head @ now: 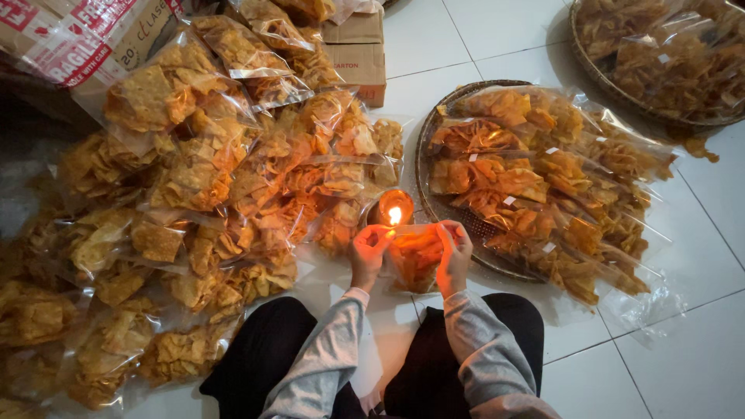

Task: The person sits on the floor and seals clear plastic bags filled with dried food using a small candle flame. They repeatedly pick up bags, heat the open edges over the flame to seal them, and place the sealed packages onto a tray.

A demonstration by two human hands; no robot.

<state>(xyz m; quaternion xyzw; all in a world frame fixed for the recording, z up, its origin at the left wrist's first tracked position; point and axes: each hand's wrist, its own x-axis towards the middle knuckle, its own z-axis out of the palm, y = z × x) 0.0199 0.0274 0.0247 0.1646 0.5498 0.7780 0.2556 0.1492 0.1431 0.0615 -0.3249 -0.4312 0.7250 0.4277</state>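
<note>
A clear plastic bag of orange chips (415, 260) hangs between my hands. My left hand (368, 253) pinches its top left corner and my right hand (455, 254) pinches its top right corner. The bag's top edge is held right beside the flame of a small lit candle (395, 209) that stands on the white tiled floor just beyond my hands. Grey sleeves cover both my arms, and my dark-clad knees show at the bottom.
A big heap of filled chip bags (186, 209) lies on the left. A round woven tray (466, 233) with several open bags is on the right, another tray (660, 62) at top right. Cardboard boxes (357, 54) stand behind.
</note>
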